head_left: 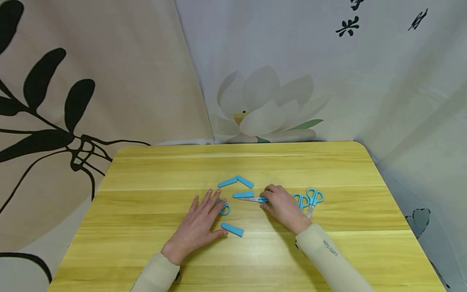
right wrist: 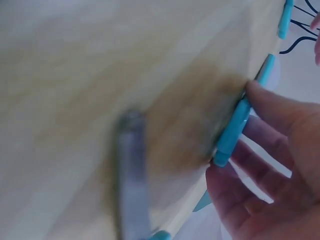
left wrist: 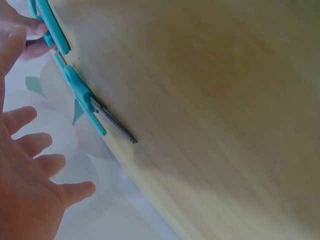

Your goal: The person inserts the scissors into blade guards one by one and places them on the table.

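Note:
In the head view my left hand [head_left: 197,229] is spread with straight fingers over a pair of blue-handled scissors [head_left: 225,209], whose blades it hides. Its thumb comes close to a blue blade cover [head_left: 232,230]. The left wrist view shows blue-handled scissors [left wrist: 80,87] on the wood beside the fingers. Thumb and fingertips of my right hand [right wrist: 277,150] hold a second pair by its blue handle [right wrist: 232,132]. Those scissors' bare blades [head_left: 248,199] point left, just in front of another blue cover [head_left: 243,194].
Two more covers, one on the left [head_left: 227,182] and one on the right [head_left: 245,182], lie farther back with ends meeting. Right of my right hand are two other pairs of scissors, one partly hidden [head_left: 301,200], one fuller in view [head_left: 315,197]. Behind the wooden table [head_left: 164,162] hangs printed cloth [head_left: 146,81].

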{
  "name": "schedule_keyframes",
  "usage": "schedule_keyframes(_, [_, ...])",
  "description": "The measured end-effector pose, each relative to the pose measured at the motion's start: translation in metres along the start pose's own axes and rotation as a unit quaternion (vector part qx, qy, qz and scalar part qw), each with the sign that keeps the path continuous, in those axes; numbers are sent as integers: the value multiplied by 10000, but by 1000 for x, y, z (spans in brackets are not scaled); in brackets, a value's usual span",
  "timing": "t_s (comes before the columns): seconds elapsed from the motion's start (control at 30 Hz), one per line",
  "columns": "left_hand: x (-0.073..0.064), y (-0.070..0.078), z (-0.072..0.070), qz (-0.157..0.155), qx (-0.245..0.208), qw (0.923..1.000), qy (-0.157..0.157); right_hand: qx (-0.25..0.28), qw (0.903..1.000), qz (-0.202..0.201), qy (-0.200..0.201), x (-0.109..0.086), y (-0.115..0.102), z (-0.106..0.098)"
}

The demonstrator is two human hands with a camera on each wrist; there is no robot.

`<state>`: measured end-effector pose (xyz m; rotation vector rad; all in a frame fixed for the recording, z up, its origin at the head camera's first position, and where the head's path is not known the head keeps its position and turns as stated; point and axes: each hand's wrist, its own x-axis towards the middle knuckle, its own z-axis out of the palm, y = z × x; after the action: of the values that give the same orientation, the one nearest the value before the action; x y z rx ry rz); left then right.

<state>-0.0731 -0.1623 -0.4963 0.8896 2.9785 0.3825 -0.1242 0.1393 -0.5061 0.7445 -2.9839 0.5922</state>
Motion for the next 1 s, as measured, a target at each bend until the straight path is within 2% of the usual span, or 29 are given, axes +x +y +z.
schedule_keyframes(0.13, [2, 1, 0, 190, -17, 9998, -76, -30, 10000, 27, 29, 3, -2, -3])
schedule_keyframes(0.33, [7, 6, 1, 669, 12, 9973, -314, -196, 9997, 156, -38, -1, -2, -12])
schedule_keyframes(0.47, [11, 10, 3, 1032, 46, 9936, -447, -156, 9997, 142, 90, -7, -1, -17])
schedule_keyframes(0.77, [19, 15, 9, 1884, -93, 9816, -301, -134, 9988, 206, 414, -24, 7, -29])
schedule_keyframes(0.87, [20, 14, 12, 2033, -130, 9786, -295, -143, 9985, 176, 492, -28, 8, -32])
schedule_keyframes(1.0, [21, 11, 15, 1998, -339, 9788, -285, -165, 9983, 185, 536, -33, 10, -34])
